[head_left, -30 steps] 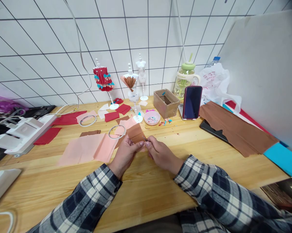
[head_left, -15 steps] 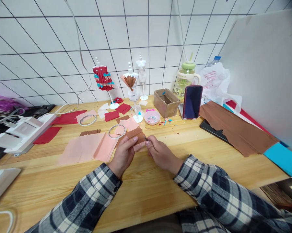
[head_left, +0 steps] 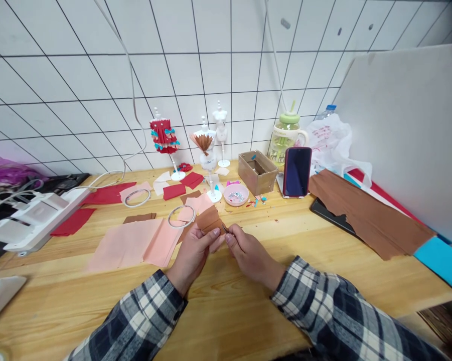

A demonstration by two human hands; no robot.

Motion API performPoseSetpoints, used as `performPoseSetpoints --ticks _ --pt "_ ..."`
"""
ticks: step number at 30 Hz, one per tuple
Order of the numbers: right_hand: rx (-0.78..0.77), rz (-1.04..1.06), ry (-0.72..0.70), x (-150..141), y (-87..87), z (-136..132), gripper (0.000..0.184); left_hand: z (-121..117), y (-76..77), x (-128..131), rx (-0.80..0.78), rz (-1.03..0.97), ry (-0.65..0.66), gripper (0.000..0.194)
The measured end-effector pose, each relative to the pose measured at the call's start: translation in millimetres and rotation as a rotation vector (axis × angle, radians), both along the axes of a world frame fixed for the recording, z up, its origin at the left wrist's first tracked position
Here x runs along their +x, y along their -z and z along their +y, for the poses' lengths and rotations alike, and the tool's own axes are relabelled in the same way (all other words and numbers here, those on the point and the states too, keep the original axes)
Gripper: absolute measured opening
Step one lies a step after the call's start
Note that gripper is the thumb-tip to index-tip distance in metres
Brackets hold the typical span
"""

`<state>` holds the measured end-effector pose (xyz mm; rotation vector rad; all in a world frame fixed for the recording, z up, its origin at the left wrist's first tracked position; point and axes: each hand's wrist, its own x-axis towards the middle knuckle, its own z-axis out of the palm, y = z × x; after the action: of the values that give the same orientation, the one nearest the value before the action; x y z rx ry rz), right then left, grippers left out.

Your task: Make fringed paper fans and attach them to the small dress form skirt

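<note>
Between my left thumb and fingers (head_left: 191,253) is a small brown piece of crepe-like paper (head_left: 209,218), creased across, with a pale pink layer (head_left: 217,243) showing under it. My right hand (head_left: 250,253) is closed around thin dark metal tweezers (head_left: 224,228); most of the tool is hidden in the fingers, and its tip meets the right edge of the brown piece. Just beyond my left hand lie a silver ring (head_left: 181,216) and folded pink sheets (head_left: 163,245). Behind them a white mini mannequin (head_left: 207,160) carries a pleated brown and pink fan (head_left: 203,143).
A pink bowl (head_left: 236,194) of small shiny bits, a cardboard box (head_left: 258,175) and a propped phone (head_left: 297,172) stand at the back. A mannequin in a red ruffled dress (head_left: 163,136) is left of them. Brown paper (head_left: 372,215) lies right, a power strip (head_left: 48,215) left.
The view has tilted up, so everything sits lower in it. My left thumb has shifted on the brown piece, which lay flatter half a second ago. The tweezers stay at its right edge.
</note>
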<state>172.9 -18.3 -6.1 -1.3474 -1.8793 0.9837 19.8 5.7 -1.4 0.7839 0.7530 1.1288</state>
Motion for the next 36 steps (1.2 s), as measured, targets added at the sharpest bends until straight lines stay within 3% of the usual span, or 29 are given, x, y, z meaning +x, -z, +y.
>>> performPoseSetpoints --ticks 23,36 --pt "0.000 0.000 0.016 -1.4 1.2 0.4 0.022 1.0 7.1 1.4 0.048 0.073 -0.035 0.058" --pt "0.028 -0.028 0.004 -0.8 1.3 1.4 0.021 -3.4 -0.7 0.0 0.018 -0.012 0.019 0.049"
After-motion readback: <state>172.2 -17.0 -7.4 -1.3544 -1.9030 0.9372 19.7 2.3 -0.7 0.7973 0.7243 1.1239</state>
